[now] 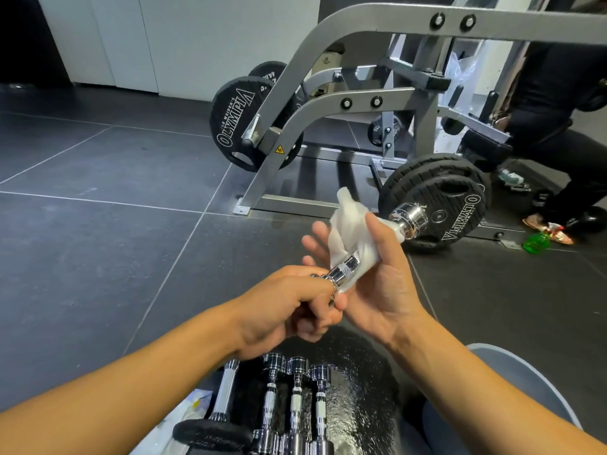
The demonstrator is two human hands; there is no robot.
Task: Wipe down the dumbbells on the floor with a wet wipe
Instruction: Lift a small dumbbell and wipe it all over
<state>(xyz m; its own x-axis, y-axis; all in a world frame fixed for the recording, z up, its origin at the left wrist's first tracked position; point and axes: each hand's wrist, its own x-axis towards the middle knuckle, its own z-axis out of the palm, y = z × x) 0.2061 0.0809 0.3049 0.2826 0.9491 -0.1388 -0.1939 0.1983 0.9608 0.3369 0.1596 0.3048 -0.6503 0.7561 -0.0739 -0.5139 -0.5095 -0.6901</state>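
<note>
A small chrome dumbbell (410, 220) is held in the air in front of me, pointing up and to the right. My left hand (282, 310) is closed around its near end. My right hand (377, 284) holds a white wet wipe (348, 224) wrapped around the knurled handle, fingers spread behind it. Below my hands, three chrome dumbbells (297, 405) lie side by side on the wet black floor, with a black-ended dumbbell (218, 418) to their left.
A grey weight machine (328, 103) loaded with black Olympia plates (456, 205) stands close ahead. Another person in dark clothes crouches at the right (558, 133). A green object (535, 243) lies on the dark tiled floor. My grey-clad knee (512, 389) is at the lower right.
</note>
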